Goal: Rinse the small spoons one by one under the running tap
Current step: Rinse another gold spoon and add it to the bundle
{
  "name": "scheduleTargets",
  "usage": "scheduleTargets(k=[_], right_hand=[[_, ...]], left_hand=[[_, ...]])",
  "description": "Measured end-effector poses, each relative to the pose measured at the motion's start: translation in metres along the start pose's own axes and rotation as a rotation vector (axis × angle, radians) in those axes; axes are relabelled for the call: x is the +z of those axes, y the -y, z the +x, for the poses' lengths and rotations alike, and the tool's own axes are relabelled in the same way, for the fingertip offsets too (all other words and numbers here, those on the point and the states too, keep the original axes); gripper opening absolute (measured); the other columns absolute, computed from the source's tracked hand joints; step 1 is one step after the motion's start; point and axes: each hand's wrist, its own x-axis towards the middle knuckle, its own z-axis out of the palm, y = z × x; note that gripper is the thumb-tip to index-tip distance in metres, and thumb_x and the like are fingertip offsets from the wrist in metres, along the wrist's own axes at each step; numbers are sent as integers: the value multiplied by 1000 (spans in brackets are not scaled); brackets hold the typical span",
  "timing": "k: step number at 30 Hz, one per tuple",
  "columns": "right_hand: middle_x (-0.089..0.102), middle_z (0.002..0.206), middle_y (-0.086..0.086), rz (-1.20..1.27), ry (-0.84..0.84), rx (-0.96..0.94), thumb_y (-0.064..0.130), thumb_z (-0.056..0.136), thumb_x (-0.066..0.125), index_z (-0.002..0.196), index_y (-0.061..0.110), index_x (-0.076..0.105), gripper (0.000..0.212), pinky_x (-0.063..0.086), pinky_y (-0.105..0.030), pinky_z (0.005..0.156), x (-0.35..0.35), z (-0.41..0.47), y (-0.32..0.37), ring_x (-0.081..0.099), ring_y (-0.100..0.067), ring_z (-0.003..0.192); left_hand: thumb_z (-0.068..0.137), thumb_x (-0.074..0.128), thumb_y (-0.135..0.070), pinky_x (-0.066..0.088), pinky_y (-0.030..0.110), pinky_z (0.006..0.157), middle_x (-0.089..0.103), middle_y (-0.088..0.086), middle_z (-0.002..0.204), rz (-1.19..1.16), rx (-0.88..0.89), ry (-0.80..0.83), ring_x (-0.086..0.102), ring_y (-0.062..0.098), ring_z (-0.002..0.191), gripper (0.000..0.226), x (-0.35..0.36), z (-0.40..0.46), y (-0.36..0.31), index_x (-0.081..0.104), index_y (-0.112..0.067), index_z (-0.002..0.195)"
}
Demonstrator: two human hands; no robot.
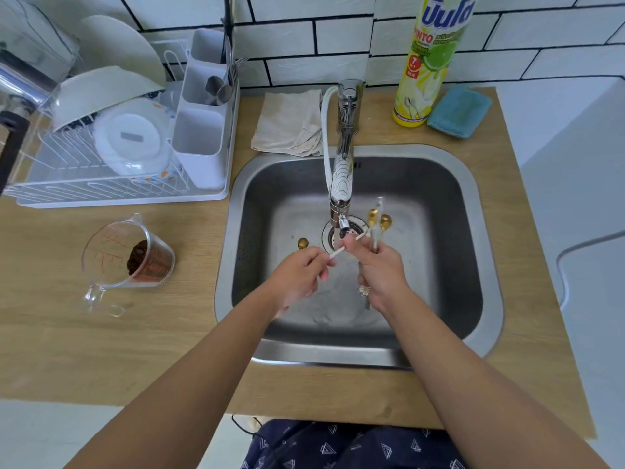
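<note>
1. Now left hand (297,275) pinches the white handle of one small gold-bowled spoon (348,245); its bowl end points up-right to the chrome tap nozzle (342,225), hidden behind the right thumb.
2. Right hand (380,269) grip closed around a bunch of gold-bowled white-handled spoons (377,225), bowls fanned upward just past its fingertips, right of the nozzle.
3. One more gold spoon bowl (302,243) lies on the steel sink (473,231) floor, just beyond the left grip.
4. Do it well: probably keep the bunch out of the stream, turn the single spoon under the nozzle, both bowl faces. Water flow too faint to confirm.
5. Containers: clear measuring jug (128,255) well left of the left grip, on the wooden worktop (101,350), dark grounds inside. White cutlery caddy (203,130) in the white dish rack (101,184) holds steel utensils; front section looks empty.
</note>
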Motion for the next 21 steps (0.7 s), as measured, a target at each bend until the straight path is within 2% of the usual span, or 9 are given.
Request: scheduleTargets(k=[3, 5, 7, 8, 12, 15, 18, 20, 21], right_hand=[[77, 91, -4, 63, -90, -28, 17, 88, 82, 105, 20, 71, 21, 36, -15, 40, -1, 8, 8, 48, 2, 41], [75, 86, 2, -49, -75, -58, 20, 87, 81, 104, 24, 72, 20, 37, -19, 47, 4, 8, 5, 48, 1, 49], [72, 71, 12, -113, -51, -83, 24, 89, 78, 96, 23, 73, 8, 36, -22, 55, 12, 4, -1, 49, 2, 46], [76, 72, 12, -119, -44, -90, 27, 92, 75, 92, 23, 72, 4, 34, -24, 57, 16, 2, -3, 49, 3, 44], [81, 85, 10, -127, -14, -48, 41, 102, 60, 91, 24, 72, 24, 34, -24, 61, 23, -1, -7, 44, 0, 57], [70, 67, 14, -153, 89, -23, 45, 100, 64, 97, 23, 80, 27, 34, -23, 56, 22, -3, -8, 42, -1, 51], [79, 90, -6, -180, 171, -17, 45, 98, 67, 91, 27, 81, 23, 30, -26, 50, 23, -5, -10, 31, -9, 50], [80, 95, -4, -129, 122, -4, 41, 102, 63, 91, 22, 79, 27, 30, -26, 48, 24, -5, -9, 32, -9, 47], [80, 88, 0, -70, 82, 2, 39, 103, 61, 90, 20, 76, 27, 32, -24, 45, 22, -3, -7, 36, -7, 44]], left_hand=[[108, 43, -24, 35, 19, 50, 54, -2, 69, 66, -38, 7, 43, 7, 55, 29, -18, -18, 11, 63, -7, 97], [107, 39, -26, 37, 26, 60, 54, 0, 73, 200, -68, 2, 45, 13, 66, 31, -25, -23, 16, 60, -14, 88], [105, 35, -25, 37, 35, 69, 53, 4, 80, 319, -107, -29, 46, 19, 75, 31, -27, -22, 18, 56, -16, 83], [105, 33, -26, 37, 37, 72, 54, 6, 84, 389, -123, -51, 47, 20, 78, 31, -26, -23, 17, 55, -16, 84], [110, 27, -28, 54, 38, 80, 63, 10, 95, 776, -50, -121, 61, 24, 85, 28, -24, -20, 23, 52, -15, 111], [109, 22, -38, 42, 26, 64, 55, 2, 78, 742, -83, -111, 51, 13, 70, 39, -26, -20, 26, 53, -17, 101], [108, 25, -38, 39, 32, 67, 57, 10, 80, 578, -84, -121, 51, 19, 73, 45, -22, -20, 23, 58, -11, 94], [106, 29, -34, 38, 36, 69, 56, 11, 81, 419, -78, -113, 49, 20, 74, 40, -19, -21, 21, 57, -14, 85], [106, 31, -31, 38, 35, 69, 55, 8, 80, 354, -77, -91, 48, 19, 73, 38, -18, -22, 21, 57, -14, 84]])
